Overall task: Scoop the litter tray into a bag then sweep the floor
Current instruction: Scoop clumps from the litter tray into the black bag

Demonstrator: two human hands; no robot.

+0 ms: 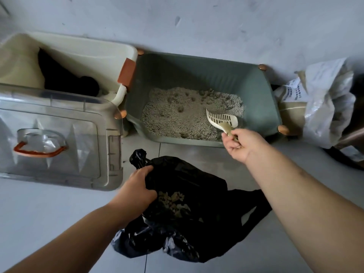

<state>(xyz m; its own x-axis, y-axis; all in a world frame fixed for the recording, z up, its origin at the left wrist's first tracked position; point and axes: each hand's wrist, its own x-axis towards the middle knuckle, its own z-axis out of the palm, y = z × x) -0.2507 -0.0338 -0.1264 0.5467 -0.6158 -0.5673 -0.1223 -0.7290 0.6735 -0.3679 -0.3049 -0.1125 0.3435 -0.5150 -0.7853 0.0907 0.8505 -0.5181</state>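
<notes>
Left forearm [82, 229] bare, no sleeve; right forearm [295, 194] bare; no rings or watch.

open floor between litter tray [262, 95] and black bag [197, 174]; clear lidded bin [59, 134] crowds tray's left, white sack [325, 107] its right.

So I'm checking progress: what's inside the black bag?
A pile of scooped litter clumps shows through the mouth of the black bag, which the left hand holds open. The folded plastic hides the rest, so how full it is can't be seen.

A home floor corner: cat litter tray [264, 99] beside storage bins [59, 134].
</notes>
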